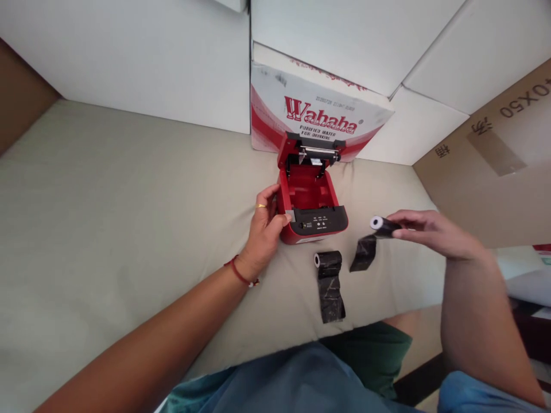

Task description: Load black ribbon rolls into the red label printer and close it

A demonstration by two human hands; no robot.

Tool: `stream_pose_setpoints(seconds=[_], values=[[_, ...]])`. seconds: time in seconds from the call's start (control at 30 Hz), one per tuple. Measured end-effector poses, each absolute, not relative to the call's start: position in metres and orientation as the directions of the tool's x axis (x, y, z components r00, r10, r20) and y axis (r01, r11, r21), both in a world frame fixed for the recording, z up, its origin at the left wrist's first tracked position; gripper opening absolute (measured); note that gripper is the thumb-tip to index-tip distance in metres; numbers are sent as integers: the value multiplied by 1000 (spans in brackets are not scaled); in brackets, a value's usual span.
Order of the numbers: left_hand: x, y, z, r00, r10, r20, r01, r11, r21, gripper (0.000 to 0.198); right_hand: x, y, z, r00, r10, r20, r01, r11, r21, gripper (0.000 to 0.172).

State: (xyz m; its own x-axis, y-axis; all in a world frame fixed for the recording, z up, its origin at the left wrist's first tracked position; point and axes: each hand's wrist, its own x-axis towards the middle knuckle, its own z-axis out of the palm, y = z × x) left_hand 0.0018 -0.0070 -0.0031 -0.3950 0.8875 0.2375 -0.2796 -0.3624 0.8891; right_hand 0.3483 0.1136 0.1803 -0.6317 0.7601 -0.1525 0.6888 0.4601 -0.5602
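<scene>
A small red printer (310, 202) with a black front panel stands on the beige surface, its lid tilted open and its red paper bay bare. My left hand (264, 226) grips the printer's left side, thumb on the front corner. My right hand (426, 229) holds a black roll (382, 225) with a white core in its fingertips, to the right of the printer; a loose black tail hangs from it. A second black roll (329, 261) lies on the surface in front of the printer, partly unrolled toward me.
A red and white "Wahaha" water carton (318, 109) stands right behind the printer. White boards (129, 57) wall the back. A brown cardboard box (495, 160) sits at the right. The beige surface (107, 218) spreads wide to the left.
</scene>
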Motion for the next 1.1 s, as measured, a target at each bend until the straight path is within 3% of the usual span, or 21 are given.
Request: stream_pose_setpoints(seconds=[0.13, 0.2, 0.27, 0.33, 0.43, 0.5, 0.57, 0.7, 0.97, 1.1], values=[[3, -10, -3, -416, 894, 169, -289, -306, 907, 67, 306, 113, 234, -843, 456, -285, 488, 427, -761, 32], [5, -13, -2, -426, 891, 155, -268, -288, 919, 64, 271, 116, 239, -858, 431, -281, 471, 440, -764, 31], [6, -19, 0, -456, 870, 185, -193, -300, 934, 59, 232, 117, 230, -822, 515, -244, 504, 456, -734, 32], [6, -27, 5, -509, 817, 271, -32, -332, 943, 54, 195, 115, 214, -754, 639, -155, 567, 513, -644, 29], [7, -39, 15, -501, 705, 503, 301, -403, 864, 54, 153, 109, 190, -669, 739, -87, 722, 616, -315, 29], [9, -46, 21, -379, 659, 650, 471, -467, 748, 60, 137, 103, 181, -638, 760, -122, 770, 628, -114, 35], [12, -51, 25, -219, 631, 744, 572, -535, 622, 68, 130, 99, 176, -609, 779, -150, 789, 614, -14, 38], [18, -53, 29, -15, 592, 806, 629, -621, 468, 78, 128, 96, 170, -578, 805, -135, 808, 587, 42, 40], [17, -54, 30, 54, 649, 759, 642, -604, 472, 76, 113, 91, 172, -549, 818, -175, 804, 573, 159, 35], [19, -54, 36, 63, 606, 793, 730, -569, 378, 71, 107, 97, 169, -555, 814, -174, 814, 574, 88, 39]])
